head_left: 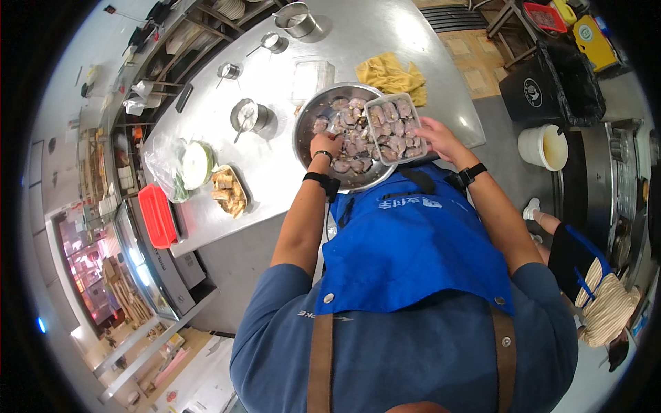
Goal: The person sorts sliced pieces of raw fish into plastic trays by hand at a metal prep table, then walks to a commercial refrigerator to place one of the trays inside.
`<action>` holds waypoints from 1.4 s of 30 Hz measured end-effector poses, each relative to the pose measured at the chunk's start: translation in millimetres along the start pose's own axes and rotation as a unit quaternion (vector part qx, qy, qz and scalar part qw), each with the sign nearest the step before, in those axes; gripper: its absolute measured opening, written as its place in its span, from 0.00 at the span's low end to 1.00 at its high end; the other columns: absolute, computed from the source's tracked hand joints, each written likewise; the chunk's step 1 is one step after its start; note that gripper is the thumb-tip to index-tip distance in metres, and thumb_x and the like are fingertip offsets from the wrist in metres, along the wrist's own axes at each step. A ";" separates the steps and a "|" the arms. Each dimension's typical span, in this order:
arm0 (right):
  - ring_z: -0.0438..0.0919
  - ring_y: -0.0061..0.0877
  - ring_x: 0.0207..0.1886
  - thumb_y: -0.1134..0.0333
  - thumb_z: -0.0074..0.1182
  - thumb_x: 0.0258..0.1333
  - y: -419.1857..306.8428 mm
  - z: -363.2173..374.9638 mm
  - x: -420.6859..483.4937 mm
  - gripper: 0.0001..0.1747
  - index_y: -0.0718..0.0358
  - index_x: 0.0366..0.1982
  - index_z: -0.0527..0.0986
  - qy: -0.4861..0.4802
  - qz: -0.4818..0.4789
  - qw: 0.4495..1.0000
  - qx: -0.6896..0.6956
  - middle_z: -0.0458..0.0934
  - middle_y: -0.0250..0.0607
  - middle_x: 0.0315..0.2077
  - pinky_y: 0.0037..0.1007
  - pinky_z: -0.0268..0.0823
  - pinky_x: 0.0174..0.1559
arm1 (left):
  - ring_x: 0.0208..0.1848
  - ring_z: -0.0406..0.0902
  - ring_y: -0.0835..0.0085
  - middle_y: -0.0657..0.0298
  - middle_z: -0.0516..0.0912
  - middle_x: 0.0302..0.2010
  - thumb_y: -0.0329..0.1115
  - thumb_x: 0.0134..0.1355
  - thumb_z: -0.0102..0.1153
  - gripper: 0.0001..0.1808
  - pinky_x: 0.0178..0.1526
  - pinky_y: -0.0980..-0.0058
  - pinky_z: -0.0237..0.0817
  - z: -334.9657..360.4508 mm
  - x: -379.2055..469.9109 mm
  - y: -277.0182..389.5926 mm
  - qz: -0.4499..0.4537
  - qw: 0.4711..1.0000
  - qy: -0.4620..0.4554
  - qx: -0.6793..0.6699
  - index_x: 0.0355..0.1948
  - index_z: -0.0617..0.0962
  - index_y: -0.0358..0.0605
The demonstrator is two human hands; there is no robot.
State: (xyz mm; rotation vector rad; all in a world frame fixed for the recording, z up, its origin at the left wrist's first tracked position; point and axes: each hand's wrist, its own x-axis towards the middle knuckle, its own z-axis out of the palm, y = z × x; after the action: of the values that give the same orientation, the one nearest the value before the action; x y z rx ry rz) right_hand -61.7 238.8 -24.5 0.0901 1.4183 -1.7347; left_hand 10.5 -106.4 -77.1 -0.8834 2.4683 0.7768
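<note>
A large stainless steel bowl [303, 152] stands at the table's near edge, close to my blue apron [413, 237]. Pale, dark-edged pieces of raw meat or fish [353, 124] lie in it with small yellowish bits. My left hand [325, 144] reaches inside, fingers down among the pieces; whether it grips one is hidden. Over the bowl's right side, my right hand [436, 137] holds a clear plastic container [388, 98] by its right edge. Similar pieces [395, 126] fill that container in rows. Behind it lies a crumpled yellow cloth [387, 72].
Clear plastic boxes [312, 77] stand behind the bowl. Leftward are a steel pot with white contents [250, 116], a cut cabbage [197, 165], a tray of tan pieces [230, 191] and a red tray [157, 217]. Rightward are a white bucket [539, 147], a black bin [532, 98] and another person [604, 304].
</note>
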 end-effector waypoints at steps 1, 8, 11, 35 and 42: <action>0.77 0.31 0.57 0.65 0.57 0.64 1.8 -2.3 -0.6 0.35 0.69 0.68 0.59 0.006 0.006 1.000 -0.003 0.74 0.48 0.57 0.34 0.79 0.46 | 0.41 0.87 0.62 0.56 0.88 0.33 0.48 0.54 0.69 0.19 0.45 0.66 0.76 -3.0 -10.4 9.9 0.025 0.996 0.061 0.058 0.39 0.87 0.46; 0.78 0.29 0.56 0.65 0.57 0.63 1.3 -7.7 -2.2 0.35 0.68 0.68 0.60 0.015 0.007 1.000 -0.007 0.75 0.46 0.56 0.34 0.79 0.46 | 0.33 0.84 0.61 0.56 0.86 0.31 0.39 0.54 0.70 0.12 0.38 0.66 0.74 -69.1 -77.2 100.2 0.343 0.926 0.147 -0.048 0.35 0.85 0.43; 0.78 0.29 0.55 0.66 0.57 0.63 -4.0 -0.4 -2.1 0.34 0.68 0.67 0.61 0.000 0.003 1.000 -0.006 0.76 0.45 0.55 0.33 0.80 0.46 | 0.32 0.84 0.62 0.56 0.87 0.32 0.38 0.54 0.69 0.13 0.38 0.67 0.74 -61.4 -82.0 119.1 0.401 0.915 0.028 -0.043 0.38 0.85 0.43; 0.80 0.29 0.52 0.66 0.58 0.63 0.0 -5.8 -9.6 0.31 0.67 0.64 0.64 0.024 -0.003 1.000 -0.016 0.77 0.44 0.52 0.32 0.81 0.42 | 0.44 0.80 0.59 0.61 0.86 0.37 0.39 0.54 0.67 0.06 0.43 0.64 0.74 -26.2 -58.6 134.5 0.410 0.881 0.232 0.035 0.31 0.87 0.51; 0.77 0.28 0.56 0.66 0.55 0.65 -0.3 -4.1 -5.0 0.31 0.65 0.67 0.62 0.009 -0.004 1.000 -0.018 0.75 0.42 0.54 0.36 0.79 0.47 | 0.43 0.84 0.51 0.50 0.87 0.37 0.40 0.57 0.60 0.12 0.48 0.57 0.75 -53.0 22.4 7.7 0.129 0.979 0.119 0.103 0.36 0.87 0.46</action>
State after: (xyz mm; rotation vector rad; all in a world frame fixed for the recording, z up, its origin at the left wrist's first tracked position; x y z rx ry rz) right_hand -60.7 244.9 -22.9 0.0816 1.4650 -1.7178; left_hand -20.4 -144.3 -45.8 -0.6200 2.8526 0.5043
